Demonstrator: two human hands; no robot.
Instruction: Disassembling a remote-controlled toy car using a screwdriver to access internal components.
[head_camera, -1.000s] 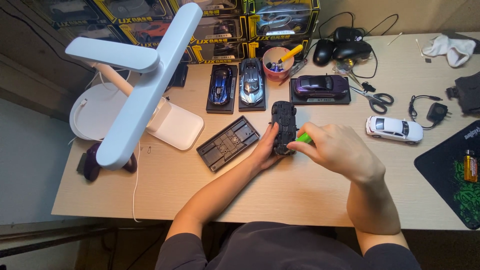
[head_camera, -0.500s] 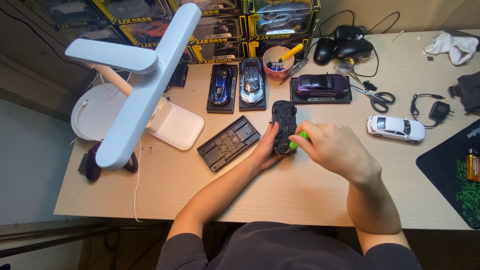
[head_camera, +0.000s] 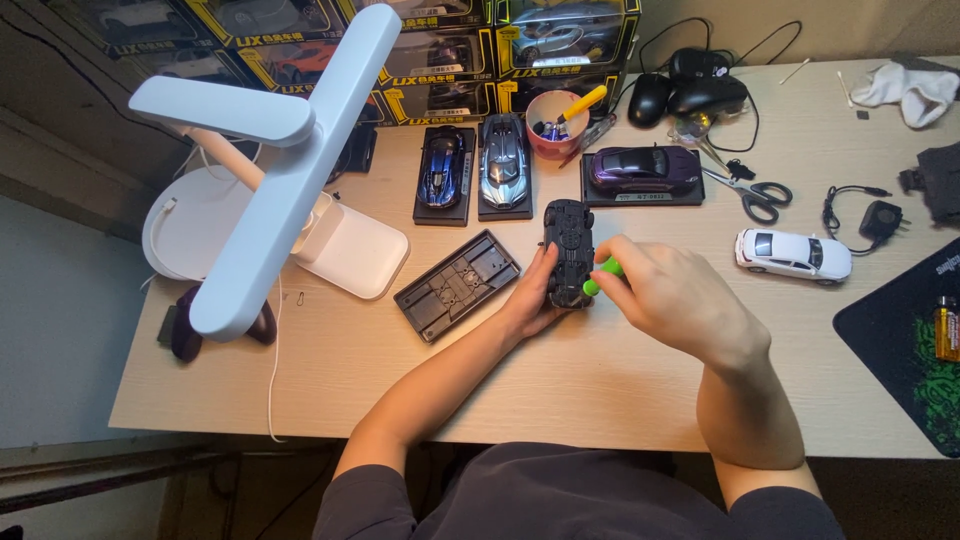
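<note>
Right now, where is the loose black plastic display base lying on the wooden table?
In the head view, the black plastic display base lies flat left of centre, between the white desk lamp's foot and the left hand holding the upturned black toy car.

The black car (head_camera: 569, 250) lies upside down on the desk, its underside facing me, nose pointing away. I steady it at its left side. My green-handled screwdriver (head_camera: 603, 273) meets its right side, tilted.
</note>
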